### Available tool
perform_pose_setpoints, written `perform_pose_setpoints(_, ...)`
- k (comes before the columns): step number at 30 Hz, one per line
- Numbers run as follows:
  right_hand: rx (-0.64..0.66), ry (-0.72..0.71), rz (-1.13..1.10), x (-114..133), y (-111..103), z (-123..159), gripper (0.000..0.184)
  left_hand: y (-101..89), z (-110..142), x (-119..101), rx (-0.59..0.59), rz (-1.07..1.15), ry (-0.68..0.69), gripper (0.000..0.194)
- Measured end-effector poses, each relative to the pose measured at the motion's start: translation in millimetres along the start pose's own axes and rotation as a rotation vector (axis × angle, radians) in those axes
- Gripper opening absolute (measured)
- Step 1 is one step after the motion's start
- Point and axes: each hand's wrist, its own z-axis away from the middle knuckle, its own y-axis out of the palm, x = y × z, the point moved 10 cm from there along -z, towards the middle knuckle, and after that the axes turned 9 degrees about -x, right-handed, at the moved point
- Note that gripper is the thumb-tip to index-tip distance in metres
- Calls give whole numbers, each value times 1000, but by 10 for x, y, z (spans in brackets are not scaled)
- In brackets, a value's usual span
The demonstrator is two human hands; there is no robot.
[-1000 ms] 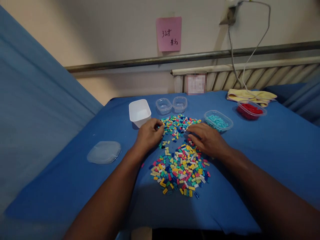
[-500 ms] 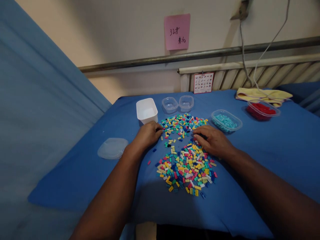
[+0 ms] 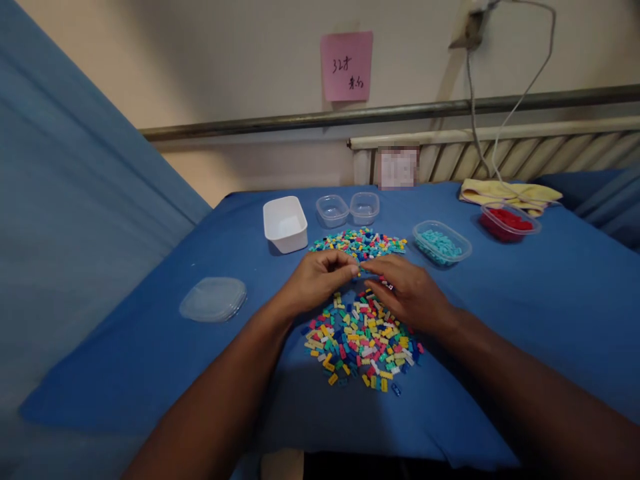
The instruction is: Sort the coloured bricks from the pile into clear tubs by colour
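Small multicoloured toy bricks lie in two piles on the blue cloth: a far pile [image 3: 367, 241] and a near pile [image 3: 365, 337]. Between them, my left hand [image 3: 317, 279] has thumb and forefinger pressed together; whatever is in that pinch is too small to make out. Close to its fingertips is my right hand [image 3: 413, 290], thumb and forefinger apart, over the back edge of the near pile. Bricks show in the gap between its fingers, and its other fingers are partly hidden.
Behind the piles stand a white box [image 3: 270, 230] and two clear tubs, [image 3: 332, 212] among them. On the right are a tub of turquoise bricks [image 3: 440, 245], a tub of red bricks [image 3: 509, 223] and a yellow cloth [image 3: 505, 192]. Clear lids [image 3: 213, 299] lie left.
My left hand has moved right from beside the white box, bringing its fingertips close to my right hand's. My right hand has shifted slightly left. The view has turned a little.
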Motion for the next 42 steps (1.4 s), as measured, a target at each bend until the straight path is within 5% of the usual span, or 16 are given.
perform_pose_setpoints(7, -3, 42, 15, 26, 0, -33, 20, 244, 77, 59, -10, 251, -122, 27)
perform_pose_setpoints(16, -40, 35, 34, -8, -27, -72, 18, 250, 100, 55, -50, 166, -83, 40)
perform_pose_setpoints(23, -329, 196, 400, -683, -916, -13, 17, -481, -51, 34, -415, -104, 92, 28)
perform_pose_setpoints(26, -297, 223, 511, -1027, -1048, 95, 20, -690, -106, 87, -495, -213, 148, 27)
perform_pose_setpoints(30, -214, 205, 565, -1222, -983, 176, 24, -678, -143, 157, -454, -365, 202, 27)
perform_pose_setpoints(35, -207, 140, 527, -956, -870, 85, 29, -411, -77, -7, -311, -567, 420, 29)
perform_pose_setpoints(39, -81, 63, 357, -663, -459, 4, 31, 41, 38, -102, -36, -661, 593, 38)
perform_pose_setpoints(42, 40, 56, 334, -642, -86, 10, 35, 233, 19, -49, 49, -711, 589, 42)
